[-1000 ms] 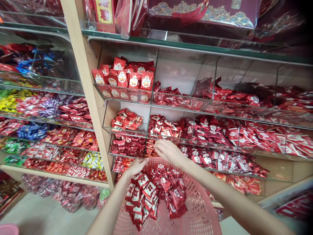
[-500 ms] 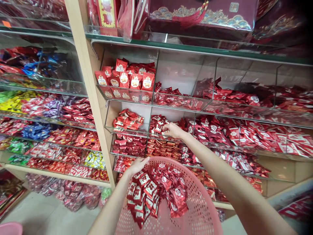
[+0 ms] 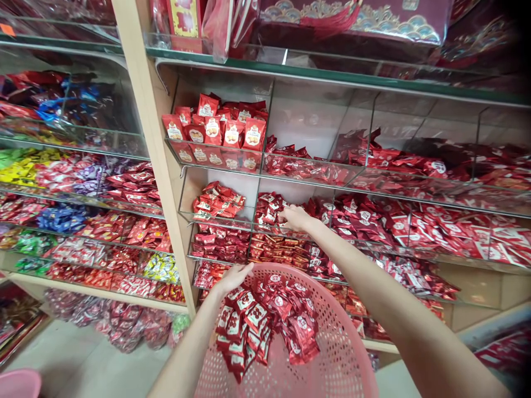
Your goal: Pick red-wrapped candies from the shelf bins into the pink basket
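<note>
My left hand (image 3: 234, 278) is closed over the near-left rim of a pink perforated plastic basket (image 3: 344, 354). Inside the basket lie two heaps: red-and-white candy packets (image 3: 244, 326) to the left and dark red candy packets (image 3: 301, 331) to the right. My right hand (image 3: 295, 218) reaches into a shelf compartment with its fingers curled down at a pile of small red candy packets (image 3: 269, 207). Its fingertips are partly hidden, so whatever is between them cannot be made out.
Glass-fronted shelves (image 3: 315, 179) with dividers hold many wrapped sweets. Red cookie packets (image 3: 212, 131) stand on the shelf above. A wooden post (image 3: 155, 143) separates the left shelving. Bagged sweets (image 3: 120, 323) sit on the floor, and another pink container (image 3: 19, 384) shows at lower left.
The view has shifted slightly. My right hand stays at the same pile, its fingers curled a little further in; a pale packet edge at the fingertips no longer shows. The basket stays put.
</note>
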Motion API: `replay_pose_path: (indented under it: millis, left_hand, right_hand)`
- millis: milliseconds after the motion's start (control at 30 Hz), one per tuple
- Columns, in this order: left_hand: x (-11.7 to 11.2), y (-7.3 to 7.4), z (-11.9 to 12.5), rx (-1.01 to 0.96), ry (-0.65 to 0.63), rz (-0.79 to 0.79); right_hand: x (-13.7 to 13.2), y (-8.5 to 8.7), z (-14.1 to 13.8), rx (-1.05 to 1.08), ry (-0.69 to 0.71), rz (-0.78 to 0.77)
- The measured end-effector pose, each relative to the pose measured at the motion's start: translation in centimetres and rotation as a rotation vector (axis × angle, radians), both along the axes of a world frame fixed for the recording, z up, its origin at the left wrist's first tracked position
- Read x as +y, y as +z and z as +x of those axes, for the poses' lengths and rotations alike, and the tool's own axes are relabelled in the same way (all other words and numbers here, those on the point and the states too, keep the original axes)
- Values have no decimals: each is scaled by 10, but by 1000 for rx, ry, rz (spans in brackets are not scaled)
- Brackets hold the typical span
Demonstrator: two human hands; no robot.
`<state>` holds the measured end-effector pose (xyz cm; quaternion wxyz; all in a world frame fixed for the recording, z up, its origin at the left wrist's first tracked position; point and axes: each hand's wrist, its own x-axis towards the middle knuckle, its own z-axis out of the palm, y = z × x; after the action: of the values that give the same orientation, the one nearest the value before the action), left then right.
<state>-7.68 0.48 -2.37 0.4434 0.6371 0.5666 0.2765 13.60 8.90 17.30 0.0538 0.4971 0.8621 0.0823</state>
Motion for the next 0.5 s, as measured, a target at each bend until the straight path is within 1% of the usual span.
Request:
replay_pose_path:
  millis: [200,300,400,467,500]
  left_hand:
    - [1,0,0,23,2,3]
    - [0,1,0,35,2,4]
    - [0,2,2,41,9,-6]
    - [1,2,2,52,25,-14]
    - [1,2,3,60,37,-17]
  right_hand:
    - [-1,1,2,12,15,37]
    - [-2,6,10,90,37,92]
    - [-18,17,19,277,97,211]
    - [-38,24,22,483,139,281]
    - [-50,24,23,606,144,283]
